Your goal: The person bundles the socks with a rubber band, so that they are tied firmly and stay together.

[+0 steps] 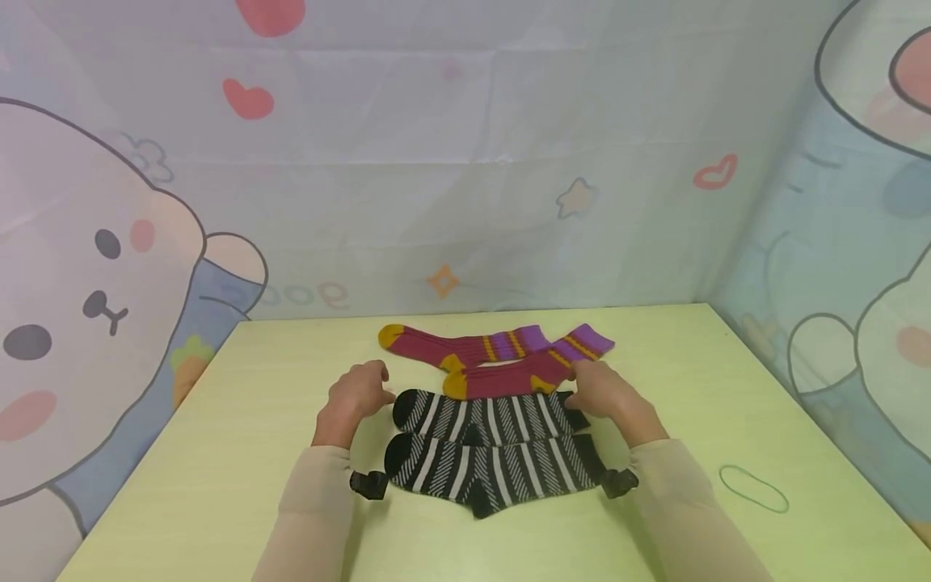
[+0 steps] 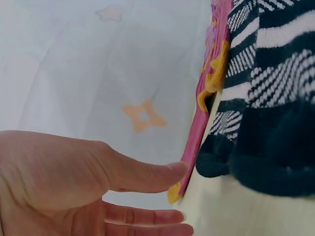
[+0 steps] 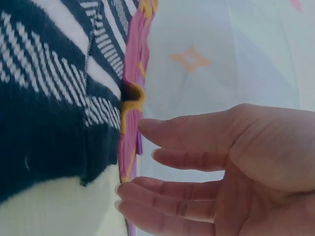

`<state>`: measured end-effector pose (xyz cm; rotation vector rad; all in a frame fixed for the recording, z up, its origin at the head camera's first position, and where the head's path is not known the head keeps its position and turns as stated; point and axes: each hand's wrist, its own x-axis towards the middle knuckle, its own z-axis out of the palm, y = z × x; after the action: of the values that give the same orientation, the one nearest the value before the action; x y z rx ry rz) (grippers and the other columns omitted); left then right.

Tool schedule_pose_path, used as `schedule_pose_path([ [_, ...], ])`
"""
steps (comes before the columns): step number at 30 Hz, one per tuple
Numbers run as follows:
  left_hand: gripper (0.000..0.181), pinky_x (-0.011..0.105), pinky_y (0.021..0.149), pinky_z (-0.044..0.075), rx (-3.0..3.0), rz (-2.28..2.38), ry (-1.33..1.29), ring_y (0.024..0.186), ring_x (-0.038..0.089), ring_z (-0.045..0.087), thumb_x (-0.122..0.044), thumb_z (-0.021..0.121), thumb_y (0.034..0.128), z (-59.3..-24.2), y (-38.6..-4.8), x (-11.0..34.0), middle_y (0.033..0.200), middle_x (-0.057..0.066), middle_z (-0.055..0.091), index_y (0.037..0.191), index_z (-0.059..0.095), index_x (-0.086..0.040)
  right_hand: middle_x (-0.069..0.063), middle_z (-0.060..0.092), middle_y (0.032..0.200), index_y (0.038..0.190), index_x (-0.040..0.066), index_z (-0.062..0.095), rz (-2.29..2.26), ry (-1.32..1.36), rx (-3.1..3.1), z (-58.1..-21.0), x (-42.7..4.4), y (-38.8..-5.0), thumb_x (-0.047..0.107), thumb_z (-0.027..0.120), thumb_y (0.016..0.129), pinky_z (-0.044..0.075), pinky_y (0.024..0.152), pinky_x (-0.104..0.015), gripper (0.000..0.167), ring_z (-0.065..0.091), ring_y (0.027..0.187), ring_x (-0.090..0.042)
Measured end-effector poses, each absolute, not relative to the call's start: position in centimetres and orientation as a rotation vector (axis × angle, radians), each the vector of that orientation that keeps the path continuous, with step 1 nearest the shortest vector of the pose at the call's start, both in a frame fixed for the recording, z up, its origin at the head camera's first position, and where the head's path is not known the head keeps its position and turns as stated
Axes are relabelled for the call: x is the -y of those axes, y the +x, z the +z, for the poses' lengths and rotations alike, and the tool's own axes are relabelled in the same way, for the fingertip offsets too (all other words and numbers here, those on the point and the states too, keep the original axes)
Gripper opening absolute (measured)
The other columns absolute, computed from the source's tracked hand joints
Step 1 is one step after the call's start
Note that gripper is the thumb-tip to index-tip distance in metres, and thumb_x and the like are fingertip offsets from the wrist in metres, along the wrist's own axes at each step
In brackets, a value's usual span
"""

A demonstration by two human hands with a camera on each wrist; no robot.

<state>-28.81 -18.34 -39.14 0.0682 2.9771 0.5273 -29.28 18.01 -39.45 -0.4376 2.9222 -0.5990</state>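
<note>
Two black-and-white striped socks lie side by side across the table, the farther one [image 1: 473, 419] just above the nearer one [image 1: 502, 469]. Behind them are two maroon socks with mustard toes and heels and purple cuffs: one farther back [image 1: 444, 347], the other [image 1: 509, 380] partly over it. My left hand [image 1: 356, 392] hovers beside the toe of the farther striped sock, thumb and fingers apart and holding nothing. At the cuff end, my right hand [image 1: 602, 392] has loosely bent fingers [image 3: 172, 196]. In the right wrist view nothing is in its grasp.
A thin green loop [image 1: 754, 488] lies on the right part of the pale yellow table [image 1: 218, 453]. A printed cloth [image 1: 465, 202] with bears and hearts stands along the back and sides. A small black device [image 1: 369, 484] sits at the left wrist, another [image 1: 619, 482] at the right.
</note>
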Motion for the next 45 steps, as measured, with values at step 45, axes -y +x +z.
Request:
schedule_pose_path([
  [45, 0.031, 0.030, 0.061, 0.054, -2.779, 0.944, 0.161, 0.071, 0.022, 0.057, 0.013, 0.061, 0.0795, -40.0, -29.7, 17.3, 0.100, 0.016, 0.063, 0.107, 0.069, 0.000, -0.020, 0.069, 0.108, 0.106, -0.002, 0.074, -0.795, -0.346, -2.901, -40.2, -17.6, -30.0, -0.011, 0.068, 0.074, 0.043, 0.061, -0.030, 0.033, 0.052, 0.078, -0.026],
])
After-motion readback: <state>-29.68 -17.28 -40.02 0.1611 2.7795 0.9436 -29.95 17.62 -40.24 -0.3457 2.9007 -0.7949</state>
